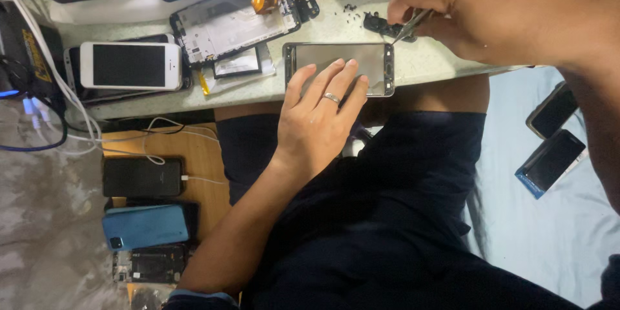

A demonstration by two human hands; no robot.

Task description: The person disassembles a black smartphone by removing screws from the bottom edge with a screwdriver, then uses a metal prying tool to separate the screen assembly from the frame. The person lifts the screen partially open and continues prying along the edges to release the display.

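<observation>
The left hand rests flat, fingers spread, on the phone frame, while the right hand pinches tweezers at the frame's upper right corner.

Glossy glass phone panel with metal rim; metal tweezers; speckled matt worktop.

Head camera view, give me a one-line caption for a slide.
Left hand steadies a phone frame on the workbench while the right hand works tweezers at its corner.
</observation>
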